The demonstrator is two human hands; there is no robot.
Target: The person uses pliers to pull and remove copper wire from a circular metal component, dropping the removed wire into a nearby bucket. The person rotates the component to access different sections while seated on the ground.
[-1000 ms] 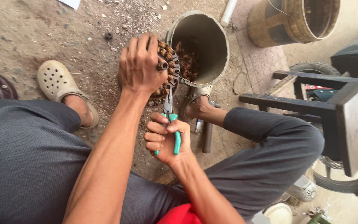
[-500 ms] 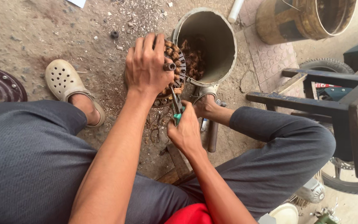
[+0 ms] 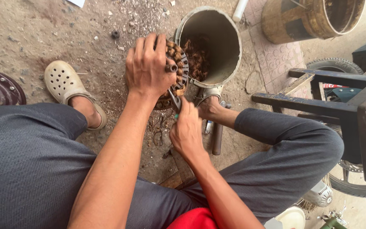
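Both hands busy on the motor stator

Left hand (image 3: 145,70) clamps the round wound stator (image 3: 175,70); right hand (image 3: 187,129) is clenched around pliers (image 3: 175,101) biting its copper wire

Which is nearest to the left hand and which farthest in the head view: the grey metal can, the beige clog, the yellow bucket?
From the left hand:
1. Grey metal can, just to its right.
2. Beige clog, on its left.
3. Yellow bucket, top right corner.
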